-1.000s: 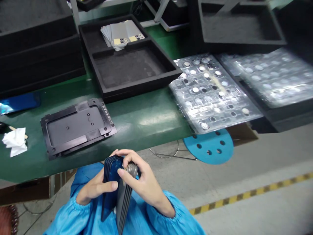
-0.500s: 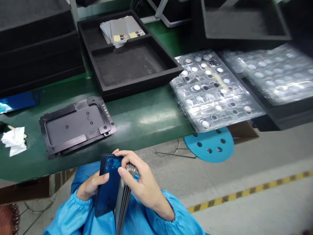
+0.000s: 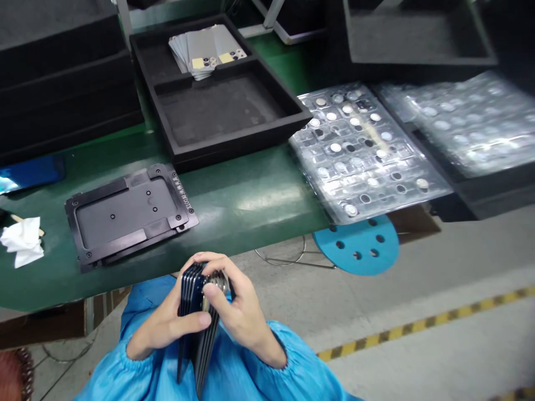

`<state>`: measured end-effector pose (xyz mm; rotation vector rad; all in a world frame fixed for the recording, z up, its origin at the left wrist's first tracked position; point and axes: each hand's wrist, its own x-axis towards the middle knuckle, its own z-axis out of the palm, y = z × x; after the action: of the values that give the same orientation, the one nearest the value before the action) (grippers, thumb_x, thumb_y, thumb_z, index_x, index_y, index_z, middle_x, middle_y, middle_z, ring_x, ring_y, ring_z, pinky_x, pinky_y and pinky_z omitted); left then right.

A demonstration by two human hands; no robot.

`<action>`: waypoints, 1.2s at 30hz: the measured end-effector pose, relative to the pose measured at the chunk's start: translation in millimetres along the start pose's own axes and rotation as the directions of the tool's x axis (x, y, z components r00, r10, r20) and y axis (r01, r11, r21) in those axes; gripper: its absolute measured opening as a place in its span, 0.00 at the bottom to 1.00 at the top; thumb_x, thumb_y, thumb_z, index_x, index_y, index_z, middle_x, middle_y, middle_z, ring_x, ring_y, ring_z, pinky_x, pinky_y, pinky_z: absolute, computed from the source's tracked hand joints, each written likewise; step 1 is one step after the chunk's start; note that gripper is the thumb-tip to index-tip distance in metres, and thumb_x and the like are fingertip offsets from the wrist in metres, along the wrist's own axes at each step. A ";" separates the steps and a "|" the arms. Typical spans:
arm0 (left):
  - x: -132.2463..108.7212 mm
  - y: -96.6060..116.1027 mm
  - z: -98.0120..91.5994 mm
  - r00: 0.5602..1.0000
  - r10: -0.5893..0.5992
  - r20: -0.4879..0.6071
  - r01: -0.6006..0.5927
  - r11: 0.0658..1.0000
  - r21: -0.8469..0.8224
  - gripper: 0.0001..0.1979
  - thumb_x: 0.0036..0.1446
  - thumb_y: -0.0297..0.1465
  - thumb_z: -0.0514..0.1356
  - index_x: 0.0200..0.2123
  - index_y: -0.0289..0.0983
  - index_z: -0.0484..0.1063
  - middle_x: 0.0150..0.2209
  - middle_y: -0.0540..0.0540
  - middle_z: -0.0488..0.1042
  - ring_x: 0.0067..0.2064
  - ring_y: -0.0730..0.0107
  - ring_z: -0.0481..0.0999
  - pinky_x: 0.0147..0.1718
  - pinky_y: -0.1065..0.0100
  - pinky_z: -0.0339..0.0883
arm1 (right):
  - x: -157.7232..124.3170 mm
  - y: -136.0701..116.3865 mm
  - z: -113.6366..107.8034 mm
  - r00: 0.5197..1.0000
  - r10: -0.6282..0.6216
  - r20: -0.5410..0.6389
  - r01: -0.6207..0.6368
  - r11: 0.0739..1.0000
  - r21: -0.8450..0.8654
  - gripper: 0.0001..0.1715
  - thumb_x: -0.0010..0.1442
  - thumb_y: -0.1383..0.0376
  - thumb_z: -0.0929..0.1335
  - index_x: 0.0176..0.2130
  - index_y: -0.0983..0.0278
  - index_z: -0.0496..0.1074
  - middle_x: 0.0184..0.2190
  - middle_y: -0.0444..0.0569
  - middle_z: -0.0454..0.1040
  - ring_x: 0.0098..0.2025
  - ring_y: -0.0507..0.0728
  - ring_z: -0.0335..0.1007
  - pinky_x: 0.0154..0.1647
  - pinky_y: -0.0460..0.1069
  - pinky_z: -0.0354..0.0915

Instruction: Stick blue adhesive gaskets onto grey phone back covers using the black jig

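Panels, thin, dark-blue, glossy and rectangular [image 3: 190,295], stand upright in the frame's lower centre, with the left hand [image 3: 170,322] closed around them. Just beside, the right hand [image 3: 240,312] clasps a stack of dark-edged, silver-ringed rectangular plates [image 3: 207,342] between thumb and curled fingers.

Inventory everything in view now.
Table: one, green, centre
Held panels: several, blue and grey, lower centre
Fixture: one, black, table's left
Divided tray: one, black, behind fixture
Fanned panels: several, grey, in divided tray
Clear trays: at least two, transparent, right
Discs: many, whitish, in clear trays
Other trays: several, black, upper corners
Sheet: one, blue, left edge
Tissue: one, white, left edge
Stick: one, tan, beside tissue
Stool: one, blue, floor
Tape: two strips, yellow-black, floor
Left hand, right hand: two, bare, on held panels
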<state>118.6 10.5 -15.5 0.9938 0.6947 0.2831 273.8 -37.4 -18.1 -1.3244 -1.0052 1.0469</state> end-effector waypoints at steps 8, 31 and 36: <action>1.4 4.6 3.8 0.999 0.020 0.028 -0.021 0.999 0.025 0.42 0.57 0.53 0.66 0.69 0.40 0.62 0.68 0.38 0.64 0.71 0.40 0.57 0.69 0.45 0.50 | 4.1 2.0 1.0 0.999 0.045 0.011 -0.046 0.991 0.126 0.01 0.62 0.65 0.70 0.37 0.58 0.74 0.42 0.50 0.83 0.51 0.62 0.79 0.55 0.56 0.71; 0.2 -1.4 -0.6 0.999 0.018 0.028 -0.021 0.993 0.117 0.44 0.57 0.54 0.65 0.69 0.38 0.60 0.68 0.35 0.62 0.72 0.39 0.54 0.69 0.43 0.49 | 6.4 -0.4 -1.4 0.995 0.087 0.039 -0.093 0.979 0.181 0.04 0.59 0.68 0.71 0.34 0.58 0.76 0.40 0.49 0.84 0.51 0.61 0.78 0.56 0.57 0.71; -0.4 0.3 1.2 1.000 0.017 0.016 -0.019 0.996 0.091 0.42 0.57 0.53 0.66 0.68 0.39 0.61 0.68 0.37 0.63 0.72 0.40 0.55 0.70 0.43 0.48 | 6.3 -0.9 -1.1 0.994 0.098 0.039 -0.103 0.979 0.174 0.03 0.59 0.68 0.72 0.33 0.58 0.75 0.40 0.50 0.84 0.51 0.63 0.78 0.56 0.59 0.71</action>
<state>119.2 9.6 -14.6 1.0889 0.6896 0.2609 276.4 -31.5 -17.3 -1.2276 -0.8547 1.2073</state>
